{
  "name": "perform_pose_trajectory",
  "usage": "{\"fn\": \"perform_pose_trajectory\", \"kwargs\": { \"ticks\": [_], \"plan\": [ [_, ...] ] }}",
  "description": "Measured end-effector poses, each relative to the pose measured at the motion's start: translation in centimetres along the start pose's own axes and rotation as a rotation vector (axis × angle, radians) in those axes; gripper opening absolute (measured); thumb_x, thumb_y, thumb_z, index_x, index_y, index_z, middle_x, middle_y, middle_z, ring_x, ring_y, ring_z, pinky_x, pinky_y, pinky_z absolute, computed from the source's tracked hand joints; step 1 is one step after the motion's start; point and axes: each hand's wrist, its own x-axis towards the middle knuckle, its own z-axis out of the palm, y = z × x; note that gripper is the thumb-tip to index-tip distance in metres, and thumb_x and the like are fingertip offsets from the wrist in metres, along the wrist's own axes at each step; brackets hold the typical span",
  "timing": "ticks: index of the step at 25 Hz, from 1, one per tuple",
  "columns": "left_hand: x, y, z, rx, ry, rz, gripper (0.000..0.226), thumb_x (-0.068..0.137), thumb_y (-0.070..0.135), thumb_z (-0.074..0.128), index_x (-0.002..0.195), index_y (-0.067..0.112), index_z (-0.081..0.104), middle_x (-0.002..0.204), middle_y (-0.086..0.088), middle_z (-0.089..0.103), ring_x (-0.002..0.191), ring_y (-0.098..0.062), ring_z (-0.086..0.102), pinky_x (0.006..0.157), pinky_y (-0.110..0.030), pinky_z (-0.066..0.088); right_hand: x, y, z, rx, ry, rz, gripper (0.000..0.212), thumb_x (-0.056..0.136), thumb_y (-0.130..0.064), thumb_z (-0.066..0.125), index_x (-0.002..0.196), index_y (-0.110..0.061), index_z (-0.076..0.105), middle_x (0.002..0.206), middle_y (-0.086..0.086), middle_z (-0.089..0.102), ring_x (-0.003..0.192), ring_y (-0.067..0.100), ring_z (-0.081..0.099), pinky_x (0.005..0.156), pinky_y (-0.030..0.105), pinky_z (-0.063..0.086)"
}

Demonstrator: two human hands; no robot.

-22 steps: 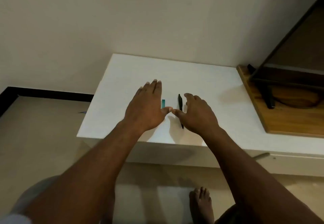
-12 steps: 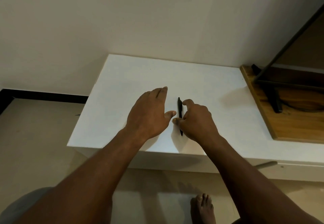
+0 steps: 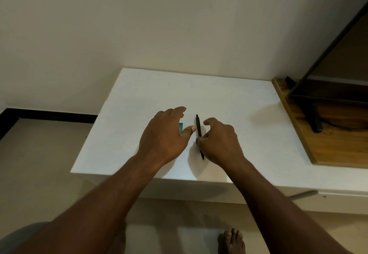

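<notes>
Flat white rectangular tabletop (image 3: pixel 139 98) against the wall, brown wooden board (image 3: pixel 328 150) on its right end. Mid-table: left hand (image 3: pixel 167 134) palm-down, fingers straight, thumb tip at the slim black pen (image 3: pixel 198 124). Right hand (image 3: pixel 219 140) curled, pinching that pen's lower half, maybe lifted a bit. Small teal strip (image 3: pixel 181 127) mostly blocked by left-hand fingers.

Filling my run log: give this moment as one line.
right hand pinches pen | left hand partly covers teal item | both on white table
</notes>
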Motion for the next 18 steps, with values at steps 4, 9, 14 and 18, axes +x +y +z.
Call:
{"fn": "perform_pose_trajectory", "kwargs": {
  "ticks": [4, 9, 14, 18],
  "plan": [
    [0.0, 0.1, -0.3, 0.006, -0.008, 0.000, 0.067, 0.092, 0.057, 0.067, 0.148, 0.024, 0.053, 0.139, 0.003, 0.068, 0.127, -0.023, 0.061, 0.102, -0.038, 0.050, 0.0, -0.1, -0.3, 0.060, 0.024, 0.005, 0.061, 0.092, -0.021, 0.076, 0.149, -0.021, 0.054, 0.126, 0.011, 0.075, 0.110, 0.030, 0.073, 0.094, 0.042, 0.062],
    [0.0, 0.9, -0.9, -0.165, -0.018, -0.094, 0.047, 0.096, 0.055, 0.064, 0.130, 0.023, 0.070, 0.116, 0.005, 0.077, 0.104, -0.013, 0.071, 0.093, -0.032, 0.055, -0.1, -0.5, -0.6, 0.264, 0.030, -0.028, 0.052, 0.094, -0.013, 0.075, 0.142, -0.022, 0.058, 0.099, 0.002, 0.079, 0.090, 0.021, 0.078, 0.090, 0.044, 0.064],
    [0.7, 1.2, -1.8, -0.570, -0.016, -0.310, 0.028, 0.097, 0.045, 0.067, 0.091, 0.020, 0.079, 0.084, 0.006, 0.078, 0.082, -0.015, 0.073, 0.077, -0.034, 0.056, -0.8, -1.4, -1.1, 0.427, -0.046, -0.099, 0.051, 0.092, -0.014, 0.081, 0.136, -0.026, 0.060, 0.088, -0.006, 0.080, 0.072, 0.010, 0.079, 0.080, 0.039, 0.068],
    [0.6, 1.5, -2.5, -0.632, -0.013, -0.298, 0.019, 0.097, 0.034, 0.071, 0.092, 0.017, 0.078, 0.083, -0.001, 0.077, 0.081, -0.021, 0.072, 0.082, -0.042, 0.060, -1.0, -1.9, -1.9, 0.432, -0.114, -0.119, 0.046, 0.091, -0.018, 0.082, 0.132, -0.028, 0.062, 0.087, -0.006, 0.082, 0.075, 0.008, 0.080, 0.080, 0.035, 0.067]
  ]
}}
